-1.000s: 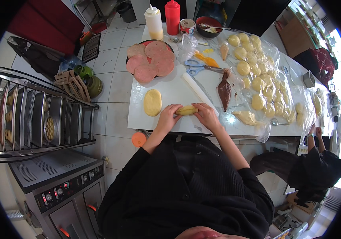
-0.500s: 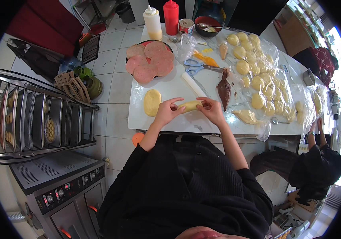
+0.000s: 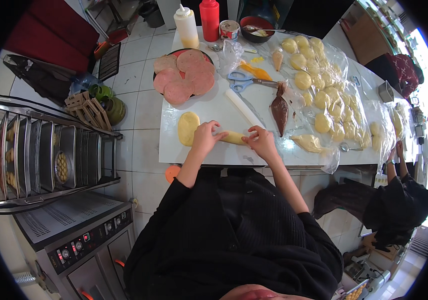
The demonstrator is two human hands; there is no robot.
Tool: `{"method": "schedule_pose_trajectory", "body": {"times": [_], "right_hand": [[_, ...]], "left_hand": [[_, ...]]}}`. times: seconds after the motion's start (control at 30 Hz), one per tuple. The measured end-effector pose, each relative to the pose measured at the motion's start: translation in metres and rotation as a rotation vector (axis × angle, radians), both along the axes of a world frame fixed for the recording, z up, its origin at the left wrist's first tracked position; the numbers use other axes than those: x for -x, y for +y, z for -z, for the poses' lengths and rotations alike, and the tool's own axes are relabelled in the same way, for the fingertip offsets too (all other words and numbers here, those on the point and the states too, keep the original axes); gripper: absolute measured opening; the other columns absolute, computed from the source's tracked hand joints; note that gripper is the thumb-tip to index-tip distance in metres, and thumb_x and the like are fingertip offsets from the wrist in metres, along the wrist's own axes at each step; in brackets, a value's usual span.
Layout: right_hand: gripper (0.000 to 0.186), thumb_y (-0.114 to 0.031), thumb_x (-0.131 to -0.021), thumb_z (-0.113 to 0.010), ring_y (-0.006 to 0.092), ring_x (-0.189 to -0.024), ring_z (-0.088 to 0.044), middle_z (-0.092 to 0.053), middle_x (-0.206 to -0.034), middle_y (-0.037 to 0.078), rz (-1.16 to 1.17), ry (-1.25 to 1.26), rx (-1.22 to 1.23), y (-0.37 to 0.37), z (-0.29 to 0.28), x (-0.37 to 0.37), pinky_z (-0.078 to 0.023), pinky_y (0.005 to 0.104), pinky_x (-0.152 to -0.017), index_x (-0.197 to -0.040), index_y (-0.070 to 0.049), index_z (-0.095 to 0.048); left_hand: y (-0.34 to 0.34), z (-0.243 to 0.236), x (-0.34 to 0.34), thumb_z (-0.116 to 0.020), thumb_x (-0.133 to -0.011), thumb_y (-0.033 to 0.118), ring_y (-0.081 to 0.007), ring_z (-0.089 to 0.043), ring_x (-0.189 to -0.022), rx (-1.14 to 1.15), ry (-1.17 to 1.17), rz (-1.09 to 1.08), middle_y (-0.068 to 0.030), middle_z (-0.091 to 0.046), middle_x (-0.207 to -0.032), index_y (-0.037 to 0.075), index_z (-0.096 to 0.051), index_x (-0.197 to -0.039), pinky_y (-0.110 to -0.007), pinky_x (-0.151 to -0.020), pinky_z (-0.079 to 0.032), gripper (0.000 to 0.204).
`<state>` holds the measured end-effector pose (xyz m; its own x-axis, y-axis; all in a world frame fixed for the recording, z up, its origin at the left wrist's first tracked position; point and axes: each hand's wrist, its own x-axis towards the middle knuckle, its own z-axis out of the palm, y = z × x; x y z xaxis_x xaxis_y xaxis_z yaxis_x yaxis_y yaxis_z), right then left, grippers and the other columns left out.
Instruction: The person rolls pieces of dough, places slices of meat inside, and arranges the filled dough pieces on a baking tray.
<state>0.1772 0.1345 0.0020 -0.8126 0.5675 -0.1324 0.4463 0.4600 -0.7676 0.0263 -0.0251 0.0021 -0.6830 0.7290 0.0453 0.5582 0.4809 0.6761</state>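
The left hand (image 3: 205, 137) was loosely curled, thumb at the left end of a pale dough roll (image 3: 233, 137); the right hand (image 3: 262, 143) had thumb and fingertips at the other end — whether either pinched, I couldn't tell. Half a second earlier the roll slanted the other way; now it looked laid on the table (image 3: 171, 154), so its shaping seemed well along. Fingers hid its tips. A flat dough oval (image 3: 188, 128) lay leftward; a white rod's (image 3: 240, 106) near end was lost behind the right fingers. Far right, a co-worker's hands (image 3: 399, 146) were too small to read.

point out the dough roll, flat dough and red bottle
Dough roll (image 3: 233, 137), head view, middle of its top
Flat dough (image 3: 188, 128), head view, on its top
Red bottle (image 3: 209, 21), head view, on its body
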Motion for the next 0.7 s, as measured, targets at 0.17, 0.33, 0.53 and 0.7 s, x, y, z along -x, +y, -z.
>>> {"method": "schedule_pose_trajectory", "body": {"times": [0.17, 0.33, 0.53, 0.7], "right_hand": [[0.023, -0.013, -0.073, -0.073, 0.0228, -0.065, -0.068, -0.068, -0.08, 0.015, -0.024, 0.164, 0.133, -0.005, 0.008, 0.004, -0.053, 0.0308, -0.062, -0.092, -0.001, -0.067], [0.02, -0.006, -0.074, -0.07, 0.0241, -0.069, -0.068, -0.067, -0.085, 0.014, 0.104, 0.165, -0.044, -0.005, 0.005, 0.012, -0.055, 0.0304, -0.067, -0.093, 0.0, -0.068], [0.024, 0.0, -0.071, -0.07, 0.0248, -0.076, -0.067, -0.065, -0.092, 0.016, -0.08, 0.243, 0.061, -0.008, 0.002, 0.007, -0.056, 0.0308, -0.069, -0.095, 0.0, -0.068], [0.024, 0.0, -0.072, -0.07, 0.0246, -0.075, -0.067, -0.065, -0.09, 0.015, -0.044, 0.259, 0.046, -0.009, 0.006, 0.007, -0.056, 0.0306, -0.069, -0.096, 0.001, -0.068]], "left_hand": [[-0.002, 0.02, 0.001, -0.077, -0.072, 0.017, -0.0264, -0.063, -0.068, -0.208, -0.313, -0.006, -0.0135, -0.065, -0.085, 0.003, -0.065, -0.093, -0.035, -0.063, -0.051, 0.028], [0.01, 0.003, -0.004, -0.079, -0.067, 0.013, -0.0256, -0.062, -0.078, -0.095, -0.211, -0.05, -0.0106, -0.066, -0.089, 0.005, -0.067, -0.095, -0.035, -0.073, -0.051, 0.032], [0.005, 0.011, -0.003, -0.079, -0.065, 0.017, -0.0246, -0.057, -0.099, -0.145, 0.068, 0.219, -0.0043, -0.067, -0.097, 0.01, -0.07, -0.099, -0.036, -0.084, -0.047, 0.036], [0.006, 0.015, -0.004, -0.08, -0.064, 0.015, -0.0263, -0.057, -0.097, -0.051, -0.038, 0.144, -0.0053, -0.065, -0.105, 0.01, -0.068, -0.104, -0.036, -0.087, -0.047, 0.043]]}}
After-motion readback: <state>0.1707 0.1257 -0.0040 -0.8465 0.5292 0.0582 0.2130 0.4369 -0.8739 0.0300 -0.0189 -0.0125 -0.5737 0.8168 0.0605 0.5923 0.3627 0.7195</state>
